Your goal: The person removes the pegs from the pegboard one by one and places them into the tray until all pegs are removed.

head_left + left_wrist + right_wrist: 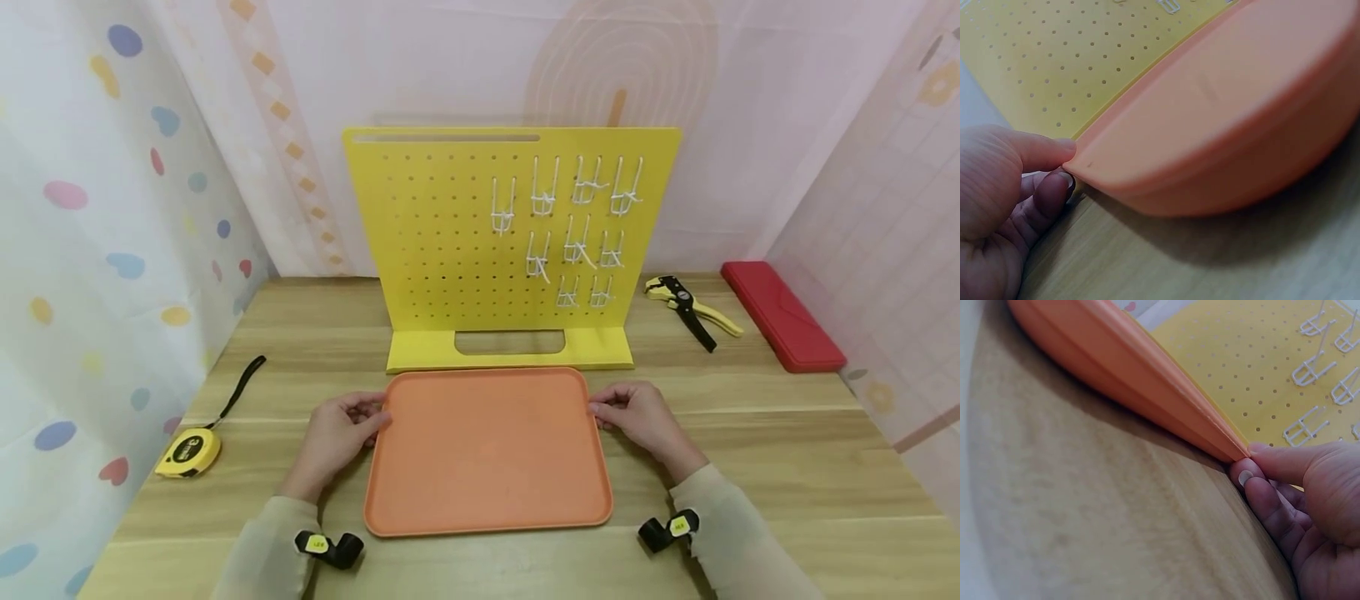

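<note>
An orange rectangular tray [491,454] with rounded corners lies in front of the yellow pegboard [442,242], its far edge close to the board's base. My left hand [339,437] pinches the tray's left rim near the far corner, thumb on top and curled fingers below. On the opposite side my right hand [637,417] pinches the right rim in the same way. Both wrist views show the grip up close: the left hand [1004,194] and the right hand [1310,500] each hold the tray's edge between thumb and fingers. Nothing lies on the tray.
Several white wire hooks [577,250] hang on the pegboard's right half. A yellow tape measure [189,452] with a black strap lies at the left. Toward the back right are yellow-and-black wire strippers [686,304] and a red case [783,317]. Patterned curtains surround the wooden table [787,467].
</note>
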`<action>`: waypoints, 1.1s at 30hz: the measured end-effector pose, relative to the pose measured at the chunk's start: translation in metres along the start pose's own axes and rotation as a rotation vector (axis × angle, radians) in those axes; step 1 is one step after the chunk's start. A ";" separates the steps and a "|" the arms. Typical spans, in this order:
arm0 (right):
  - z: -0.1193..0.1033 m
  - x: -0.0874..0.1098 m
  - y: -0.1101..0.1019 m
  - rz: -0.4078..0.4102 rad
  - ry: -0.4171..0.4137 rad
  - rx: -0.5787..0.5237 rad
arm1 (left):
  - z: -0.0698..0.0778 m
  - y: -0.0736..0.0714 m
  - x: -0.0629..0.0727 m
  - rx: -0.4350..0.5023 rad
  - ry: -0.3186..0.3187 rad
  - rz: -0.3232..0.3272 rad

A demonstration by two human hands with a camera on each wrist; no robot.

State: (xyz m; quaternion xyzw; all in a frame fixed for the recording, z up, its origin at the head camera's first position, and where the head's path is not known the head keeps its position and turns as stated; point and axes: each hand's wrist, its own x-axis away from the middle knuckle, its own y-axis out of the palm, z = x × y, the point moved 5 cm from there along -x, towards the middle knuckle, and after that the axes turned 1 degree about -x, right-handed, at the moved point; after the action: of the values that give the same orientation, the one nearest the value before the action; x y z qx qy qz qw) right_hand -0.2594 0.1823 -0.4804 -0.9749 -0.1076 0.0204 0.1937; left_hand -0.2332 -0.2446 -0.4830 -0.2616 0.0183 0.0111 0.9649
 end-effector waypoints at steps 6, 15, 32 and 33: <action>0.000 -0.001 -0.004 0.004 -0.012 -0.014 | 0.001 0.002 -0.004 0.019 0.006 -0.001; -0.003 0.002 -0.003 -0.010 -0.027 -0.034 | 0.001 0.002 -0.002 0.011 -0.003 0.005; -0.002 0.000 -0.002 -0.012 -0.026 -0.017 | 0.001 0.002 0.000 0.006 -0.030 0.017; -0.002 0.001 -0.002 -0.009 -0.026 -0.021 | 0.001 0.002 0.000 -0.001 -0.024 0.016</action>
State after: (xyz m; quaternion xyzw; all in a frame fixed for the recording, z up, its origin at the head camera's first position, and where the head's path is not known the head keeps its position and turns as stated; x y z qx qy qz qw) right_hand -0.2592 0.1836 -0.4776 -0.9760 -0.1145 0.0311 0.1824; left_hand -0.2336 -0.2423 -0.4832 -0.2615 0.0087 0.0222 0.9649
